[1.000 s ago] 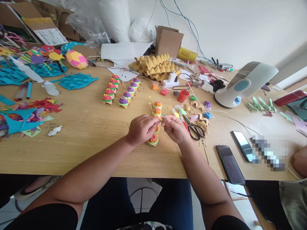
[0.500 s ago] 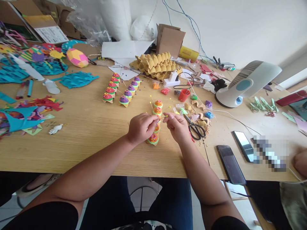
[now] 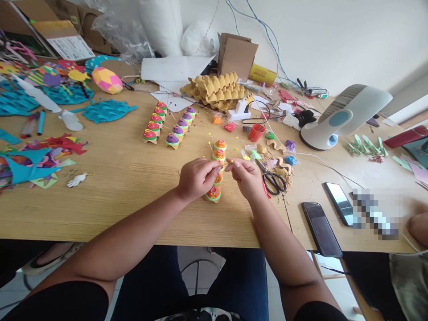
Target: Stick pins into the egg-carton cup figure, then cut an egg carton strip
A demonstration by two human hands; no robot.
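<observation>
A caterpillar made of orange and green egg-carton cups (image 3: 219,154) lies on the wooden table (image 3: 127,187), with thin yellow-tipped sticks poking from its far end. My left hand (image 3: 195,178) is closed over its middle cups. My right hand (image 3: 246,177) is closed in a pinch beside them. Between the two hands runs a thin stick with a yellow tip (image 3: 228,163), pinched by both sets of fingertips. The cups under my hands are partly hidden.
Two finished cup caterpillars, pink (image 3: 154,124) and purple (image 3: 180,128), lie farther back. Scissors (image 3: 271,178), clay bits and a red cup (image 3: 256,133) sit right of my hands. Two phones (image 3: 321,228) and a fan (image 3: 341,117) are at right. Another person's hand (image 3: 419,227) shows at the right edge.
My hands have drawn slightly apart and shifted a little up the caterpillar, so the thin stick now shows between the fingertips. Nothing else has moved.
</observation>
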